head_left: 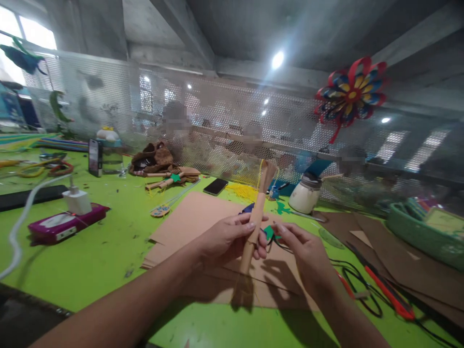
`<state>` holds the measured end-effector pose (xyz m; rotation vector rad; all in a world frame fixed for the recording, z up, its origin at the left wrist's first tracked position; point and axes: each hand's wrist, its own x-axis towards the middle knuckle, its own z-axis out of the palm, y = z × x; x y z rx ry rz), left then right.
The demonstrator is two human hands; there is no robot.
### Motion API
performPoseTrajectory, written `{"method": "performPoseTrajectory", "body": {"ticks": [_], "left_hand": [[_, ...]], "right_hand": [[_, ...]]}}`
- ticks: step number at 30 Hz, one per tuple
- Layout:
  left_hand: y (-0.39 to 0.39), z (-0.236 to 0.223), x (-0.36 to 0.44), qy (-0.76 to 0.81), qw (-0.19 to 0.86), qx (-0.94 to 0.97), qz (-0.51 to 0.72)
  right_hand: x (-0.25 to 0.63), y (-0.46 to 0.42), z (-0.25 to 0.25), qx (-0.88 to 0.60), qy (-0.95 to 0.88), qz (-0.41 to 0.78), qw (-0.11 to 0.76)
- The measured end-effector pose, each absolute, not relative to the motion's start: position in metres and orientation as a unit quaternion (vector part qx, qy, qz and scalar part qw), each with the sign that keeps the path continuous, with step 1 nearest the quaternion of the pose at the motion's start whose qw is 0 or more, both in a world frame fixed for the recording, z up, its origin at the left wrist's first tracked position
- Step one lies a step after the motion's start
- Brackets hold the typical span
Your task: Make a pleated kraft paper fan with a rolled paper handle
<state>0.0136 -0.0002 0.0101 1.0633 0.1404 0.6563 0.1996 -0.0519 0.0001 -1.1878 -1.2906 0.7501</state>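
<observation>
My left hand is wrapped round a rolled brown paper tube, held tilted above the table. The tube's ends are frayed, with yellow strands at its upper end. My right hand is close on the right, thumb and fingers pinched together. Between the hands shows a green cutout with a thin dark cord beside it. What exactly the right fingertips pinch is too small to tell. Brown paper sheets lie under both hands.
On the green table are a phone, a white jar, and tubes with a green star. A red-handled cutter and a green basket lie right. A purple power strip sits left. Perforated mesh stands behind.
</observation>
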Motion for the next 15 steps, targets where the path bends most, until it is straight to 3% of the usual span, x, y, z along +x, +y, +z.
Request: {"method": "performPoseTrajectory", "body": {"ticks": [6,15], "left_hand": [[-0.007,0.003,0.019,0.020,0.833,0.519,0.190],[-0.017,0.002,0.026,0.092,0.802,0.558,0.194]], "right_hand": [[0.182,-0.059,0.017,-0.386,-0.535,0.448,0.604],[0.179,-0.051,0.010,-0.407,-0.470,0.449,0.642]]}}
